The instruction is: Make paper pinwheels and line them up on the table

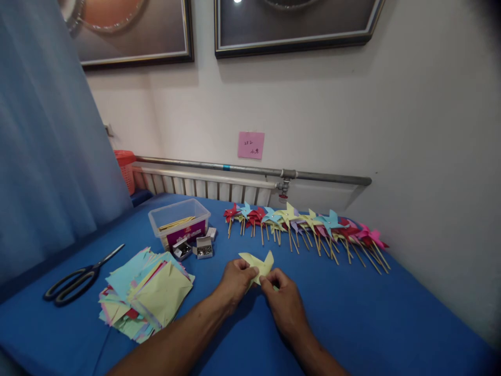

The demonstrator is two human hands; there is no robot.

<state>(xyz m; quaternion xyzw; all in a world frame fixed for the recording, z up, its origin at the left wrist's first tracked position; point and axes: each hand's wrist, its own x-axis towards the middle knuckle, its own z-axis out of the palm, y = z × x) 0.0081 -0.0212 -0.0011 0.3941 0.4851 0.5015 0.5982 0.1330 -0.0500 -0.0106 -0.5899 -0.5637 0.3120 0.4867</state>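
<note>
Between my two hands is a pale yellow paper pinwheel (263,265) with some of its points folded in toward the middle. My left hand (237,279) pinches its left side, the thumb lying near the centre. On the right, my right hand (282,297) grips the lower right edge between thumb and fingers. No stick shows on this pinwheel, and its underside is hidden. To the left lies a loose pile of coloured paper squares (162,292). Small boxes of metal pins (204,247) stand open beyond my left hand.
A clear plastic tub (180,214) holds thin wooden sticks (177,223). Black-handled scissors (80,277) lie at the far left. Several finished pinwheels (309,222) on sticks line the back right of the blue-covered table (371,324). Behind runs a metal pipe (250,169) along the wall.
</note>
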